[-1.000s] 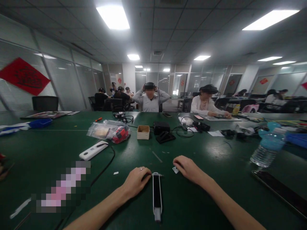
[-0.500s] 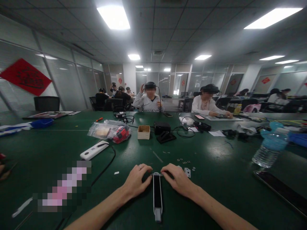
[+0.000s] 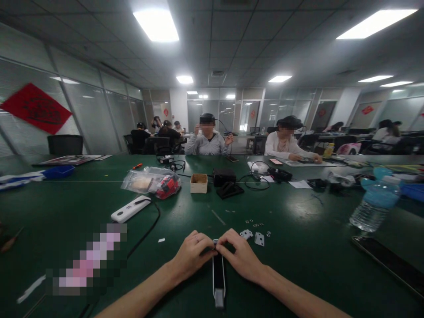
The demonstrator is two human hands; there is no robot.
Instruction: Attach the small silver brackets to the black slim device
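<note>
Lying on the green table [image 3: 172, 287] and pointing toward me is a long narrow frame [image 3: 218, 271] with pale metal sides, a dark middle and a grey block at its near end. My left hand [image 3: 194, 254] is closed in a pinch over the far end. From the other side, my right hand [image 3: 239, 255] pinches at the same spot, fingertips almost meeting the left ones. Whatever sits between the fingertips is too small and covered to make out. Two small metal plates with holes, one flat plate [image 3: 259, 239] and another plate [image 3: 246, 234], lie beyond my right hand, near several small rings [image 3: 256, 225].
A white power strip [image 3: 130, 209] with a black cable lies to the left. Farther back are a plastic bag [image 3: 150, 182], a small open box [image 3: 198, 183] and a black device [image 3: 224, 177]. A water bottle [image 3: 374, 207] and a phone [image 3: 391, 263] are at right. Other people sit beyond.
Both my hands have moved inward, from either side of the frame's far end to meet over it. One plate behind my right hand shows more. The person opposite has moved their hands.
</note>
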